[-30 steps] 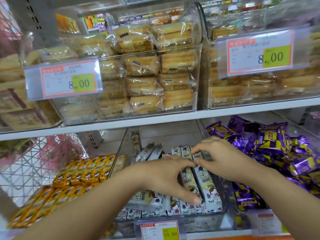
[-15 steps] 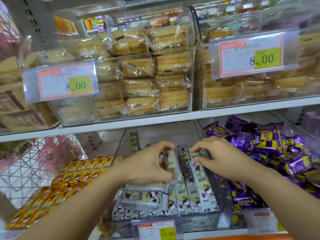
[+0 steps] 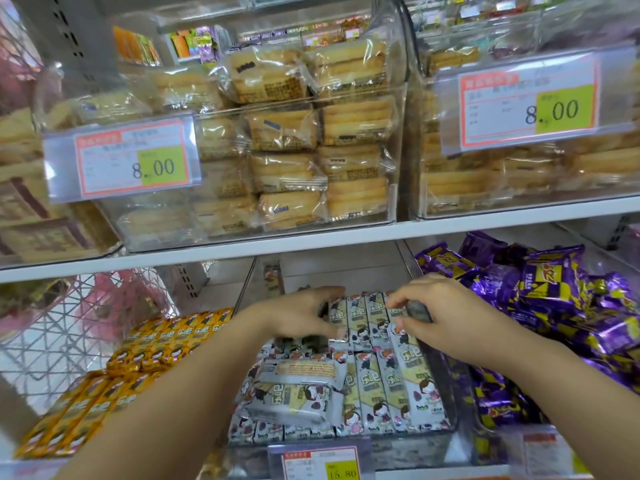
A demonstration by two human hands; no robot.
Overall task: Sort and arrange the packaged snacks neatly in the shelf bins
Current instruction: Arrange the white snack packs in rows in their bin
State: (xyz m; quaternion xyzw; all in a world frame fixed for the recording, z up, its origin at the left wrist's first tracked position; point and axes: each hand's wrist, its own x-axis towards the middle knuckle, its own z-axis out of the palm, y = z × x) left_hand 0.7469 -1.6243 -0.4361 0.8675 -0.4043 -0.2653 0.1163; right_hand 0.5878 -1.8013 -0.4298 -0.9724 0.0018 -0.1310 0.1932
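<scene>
Snack packs (image 3: 367,320): white, standing in rows in the middle bin (image 3: 408,448) of the lower shelf (image 3: 415,474); one flat pack (image 3: 298,389) lies across the front row.
Left hand (image 3: 298,317): fingers seemingly pinch an upright pack (image 3: 337,310) at the back row's left end; blurred.
Right hand (image 3: 436,313): fingers curled on that row's right end.
Change: pack lifted from the front now joins the back row.
Meaning: flat pack likely next.

A price tag reading 8.00 (image 3: 133,161) hangs upper left, a second 8.00 tag (image 3: 530,102) upper right, a 15.80 tag (image 3: 320,464) below; a white wire grid (image 3: 69,334) stands left.
</scene>
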